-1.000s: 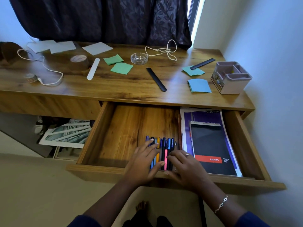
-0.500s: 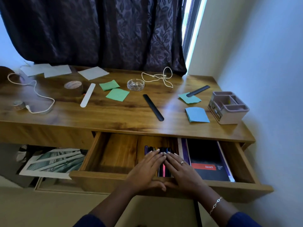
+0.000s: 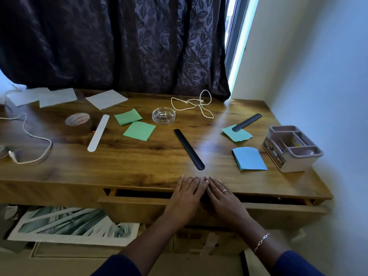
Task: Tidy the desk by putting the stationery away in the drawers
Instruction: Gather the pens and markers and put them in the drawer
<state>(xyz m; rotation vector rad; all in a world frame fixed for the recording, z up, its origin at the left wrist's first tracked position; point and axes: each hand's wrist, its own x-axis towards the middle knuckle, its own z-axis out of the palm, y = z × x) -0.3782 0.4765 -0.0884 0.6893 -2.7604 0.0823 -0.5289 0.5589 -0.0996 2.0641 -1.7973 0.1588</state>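
1. While the wooden drawer front [image 3: 139, 208] stands out only slightly from the brown wooden desk [image 3: 139, 162], the left hand [image 3: 187, 196] and right hand [image 3: 225, 200] lie flat across its top edge. They sit side by side with fingers straight and together, gripping nothing, and their fingertips reach the desk's front edge.
2. Only a narrow dark gap shows between drawer and desk, so the contents are hidden.
3. Much stationery lies on the desk top:
   - a long black flat strip [image 3: 189, 149], nearest the hands
   - a second black strip [image 3: 247, 122], resting on a teal paper note [image 3: 237, 133]
   - a stack of blue notes [image 3: 249, 158]
   - two green square notes [image 3: 139, 130]
   - a white flat strip [image 3: 99, 135]
   - a brown tape roll [image 3: 78, 124]
   - white paper sheets [image 3: 106, 99] at the back
4. A clear glass ashtray [image 3: 163, 115], a looped white cable [image 3: 193, 105] and a pale compartmented desk organiser [image 3: 291, 148] also sit there.
5. The likely risks:
   - Pushing further could pinch the fingertips, because they lie over the closing gap.
   - Shutting the drawer now would leave these items out, so it would need reopening.
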